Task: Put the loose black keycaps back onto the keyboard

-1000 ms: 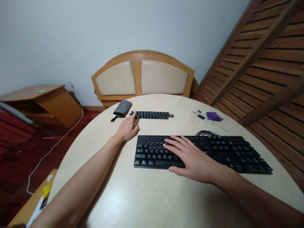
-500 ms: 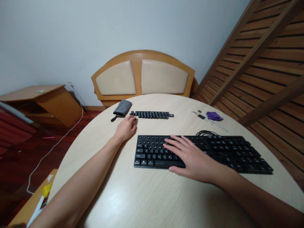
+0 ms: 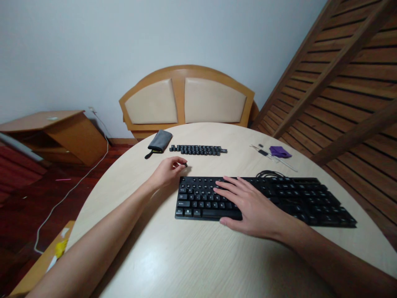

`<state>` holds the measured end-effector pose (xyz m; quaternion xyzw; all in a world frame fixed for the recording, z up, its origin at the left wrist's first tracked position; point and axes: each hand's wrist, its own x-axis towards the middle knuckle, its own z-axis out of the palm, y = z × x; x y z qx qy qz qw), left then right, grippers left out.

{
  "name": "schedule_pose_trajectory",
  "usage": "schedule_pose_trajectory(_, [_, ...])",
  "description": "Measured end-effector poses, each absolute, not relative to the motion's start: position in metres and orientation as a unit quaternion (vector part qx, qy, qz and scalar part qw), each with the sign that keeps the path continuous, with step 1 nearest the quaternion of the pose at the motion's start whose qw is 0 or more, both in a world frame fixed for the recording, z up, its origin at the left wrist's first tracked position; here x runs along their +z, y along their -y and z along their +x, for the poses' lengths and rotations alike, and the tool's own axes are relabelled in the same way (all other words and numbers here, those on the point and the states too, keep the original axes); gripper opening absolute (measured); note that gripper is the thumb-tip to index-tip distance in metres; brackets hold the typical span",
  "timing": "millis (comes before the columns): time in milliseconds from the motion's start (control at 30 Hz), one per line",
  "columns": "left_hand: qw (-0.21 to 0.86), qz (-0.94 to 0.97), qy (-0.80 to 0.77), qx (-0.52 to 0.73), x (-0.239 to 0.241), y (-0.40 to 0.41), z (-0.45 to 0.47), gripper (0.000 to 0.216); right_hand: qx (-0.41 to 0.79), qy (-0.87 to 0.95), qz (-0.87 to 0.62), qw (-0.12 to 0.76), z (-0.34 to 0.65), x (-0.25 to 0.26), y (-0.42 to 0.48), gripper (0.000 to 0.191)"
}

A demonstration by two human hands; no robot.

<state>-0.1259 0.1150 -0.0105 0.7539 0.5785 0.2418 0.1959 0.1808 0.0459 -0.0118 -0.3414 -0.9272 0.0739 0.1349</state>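
Observation:
My left hand [image 3: 167,171] hovers just off the top-left corner of a black keyboard [image 3: 297,198], its fingertips pinched on a small black keycap [image 3: 185,164]. My right hand [image 3: 251,205] lies flat on the keyboard's left half, fingers stretched out over the keys. Behind the left hand, a row of loose black keycaps [image 3: 198,150] is lined up on the round pale wooden table [image 3: 186,256].
A grey pouch [image 3: 159,141] lies left of the keycap row. A purple cloth [image 3: 279,152] and small tools [image 3: 263,152] sit at the back right. A wooden chair [image 3: 186,99] stands behind the table, a slatted wooden frame to the right, a cabinet [image 3: 62,132] on the left.
My left hand has pulled back from the left end of the keycap row towards the keyboard, carrying one keycap in its fingertips. The right hand has stayed put.

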Motion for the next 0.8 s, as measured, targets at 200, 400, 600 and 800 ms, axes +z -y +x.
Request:
schedule_pose_trajectory(200, [0.437,0.756,-0.439,0.213,0.013,-0.086,-0.095,0.025,0.06,0.915,-0.349,0.196,0.176,-0.009,-0.046,0.041])
schedule_pose_trajectory(400, [0.47,0.766,-0.384,0.211,0.021,-0.07,-0.081,0.024,0.06,0.902,-0.364,0.222,0.176,-0.002,-0.046,0.014])
schedule_pose_trajectory(600, [0.5,0.745,-0.383,0.222,0.016,-0.063,-0.071,0.021,0.046,0.892,-0.364,0.262,0.173,-0.002,-0.042,0.011])
schedule_pose_trajectory(800, [0.526,0.714,-0.384,0.258,0.011,-0.051,-0.062,0.026,0.073,0.891,-0.309,0.325,0.162,-0.005,-0.033,0.013])
